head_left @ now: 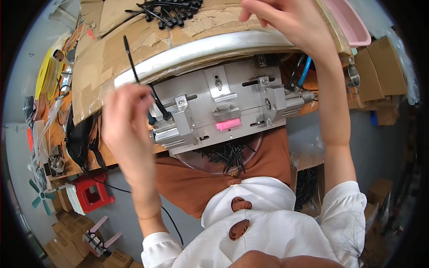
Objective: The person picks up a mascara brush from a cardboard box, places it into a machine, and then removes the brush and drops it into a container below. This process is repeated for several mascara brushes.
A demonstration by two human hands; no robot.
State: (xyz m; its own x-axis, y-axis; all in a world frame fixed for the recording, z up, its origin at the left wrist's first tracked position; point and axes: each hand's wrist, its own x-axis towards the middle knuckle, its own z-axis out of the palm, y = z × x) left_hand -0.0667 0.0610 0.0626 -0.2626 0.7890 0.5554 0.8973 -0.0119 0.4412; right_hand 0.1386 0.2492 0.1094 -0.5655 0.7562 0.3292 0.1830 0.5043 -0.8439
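Observation:
My left hand (127,120), blurred, is closed with its fingertips on a thin black plastic stick (129,56) that points up and away. It hovers over the left end of a metal clamping fixture (161,94), beside a black air hose. My right hand (286,18) is raised over the far right of the cardboard-covered bench, its fingers partly cut off by the upper edge. Those fingers look loosely bent and apart, with nothing visible in them. A pile of black plastic sticks with round ends (172,13) lies on the cardboard (103,67) between the hands.
A pink piece (228,124) sits at the fixture's middle. Below, a clear bowl (187,161) holds several thin black pieces by my lap. A white padded roll (210,44) edges the cardboard. At right are a pink tray (351,22) and boxes; a red stool (94,194) stands left.

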